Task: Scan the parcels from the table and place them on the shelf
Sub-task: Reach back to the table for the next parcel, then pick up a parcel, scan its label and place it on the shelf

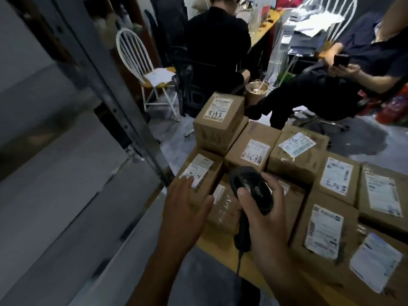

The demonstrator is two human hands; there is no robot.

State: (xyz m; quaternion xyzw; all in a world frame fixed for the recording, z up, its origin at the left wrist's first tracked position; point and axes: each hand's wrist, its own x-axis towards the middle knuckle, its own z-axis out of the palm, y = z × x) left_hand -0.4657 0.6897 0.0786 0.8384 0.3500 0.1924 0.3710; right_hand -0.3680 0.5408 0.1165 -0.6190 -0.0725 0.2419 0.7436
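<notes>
Several brown cardboard parcels with white labels cover the yellow table (pixel 223 246). My right hand (pixel 265 208) grips a black barcode scanner (pixel 251 191), its head over the parcels at the table's left end. My left hand (pixel 187 204) lies with spread fingers on the near-left parcel (pixel 203 171), touching its label. A small box marked 3753 (pixel 218 115) sits stacked at the far corner. The metal shelf (pixel 66 173) stands to the left.
A shelf upright (pixel 123 102) rises beside the table's left edge. Two seated people in dark clothes are beyond the table, one (pixel 353 69) holding a phone. A white chair (pixel 143 69) with papers stands at the back left. Red fire extinguishers (pixel 395 109) stand at right.
</notes>
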